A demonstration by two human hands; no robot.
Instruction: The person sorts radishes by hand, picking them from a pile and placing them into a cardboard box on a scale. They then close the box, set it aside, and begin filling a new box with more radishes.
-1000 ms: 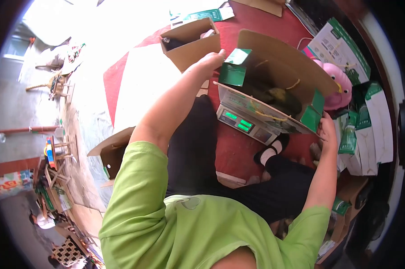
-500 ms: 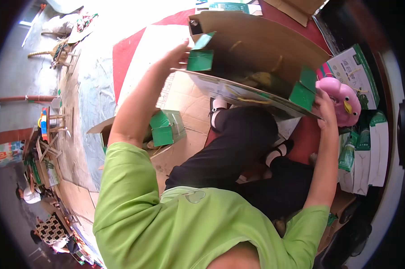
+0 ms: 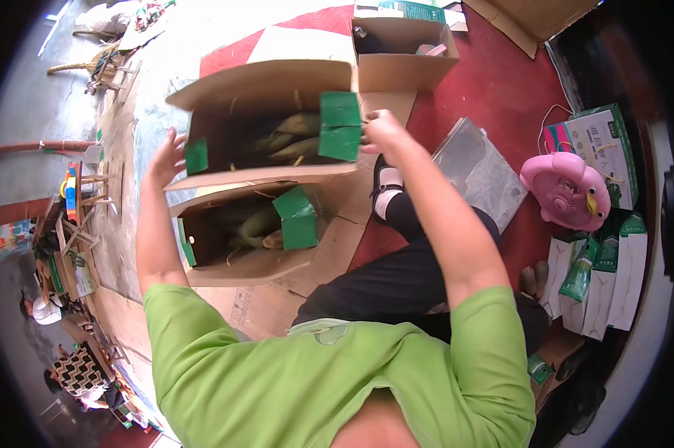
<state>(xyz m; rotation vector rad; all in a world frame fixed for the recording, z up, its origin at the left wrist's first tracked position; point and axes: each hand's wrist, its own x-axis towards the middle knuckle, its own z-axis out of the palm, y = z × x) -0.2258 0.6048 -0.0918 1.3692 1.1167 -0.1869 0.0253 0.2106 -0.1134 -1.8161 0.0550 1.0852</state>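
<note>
From view centre, left hand at ten o'clock and right hand at one, arms reaching forward, fingers curled at opposite ends of the upper carton; firm grip cannot be confirmed. That carton sits at eleven, just beyond the lower carton

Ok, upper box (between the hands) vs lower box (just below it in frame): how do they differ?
Upper box: between left hand and right hand; lower box: neither hand on it. Upper box looks larger in view than lower box. Upper box's green right flap looks square-on; lower box's looks tilted. Both are open-topped, with elongated produce inside.
</note>
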